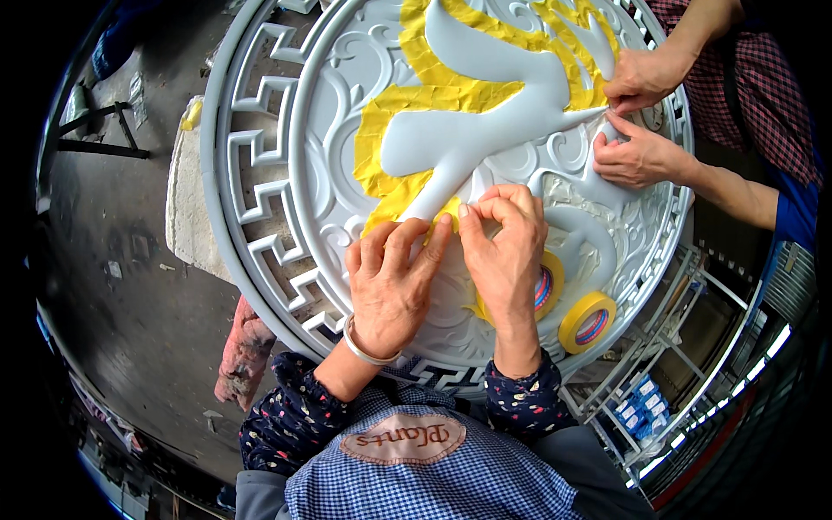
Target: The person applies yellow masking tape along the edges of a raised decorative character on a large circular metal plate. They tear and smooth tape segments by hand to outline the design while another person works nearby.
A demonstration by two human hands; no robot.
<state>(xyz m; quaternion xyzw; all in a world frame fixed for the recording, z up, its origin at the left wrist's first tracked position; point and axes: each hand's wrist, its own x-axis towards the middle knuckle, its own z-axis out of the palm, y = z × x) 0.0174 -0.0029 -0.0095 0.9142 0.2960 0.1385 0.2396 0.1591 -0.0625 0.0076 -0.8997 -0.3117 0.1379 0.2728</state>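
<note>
A large round grey-white relief panel with scroll carving and a key-pattern rim lies before me. Yellow masking tape runs in overlapping pieces along the edge of a smooth raised shape. My left hand, a pale bangle at its wrist, rests with spread, bent fingertips on the tape's lower end. Close beside it, my right hand pinches a short bit of yellow tape between thumb and fingers. One yellow tape roll is partly hidden behind my right hand; another tape roll lies to its right.
At the upper right, another person's hands work at the tip of the raised shape. A metal rack with blue packs stands below right. Left of the panel are a whitish padded slab, a stained pink cloth roll and a dark metal frame.
</note>
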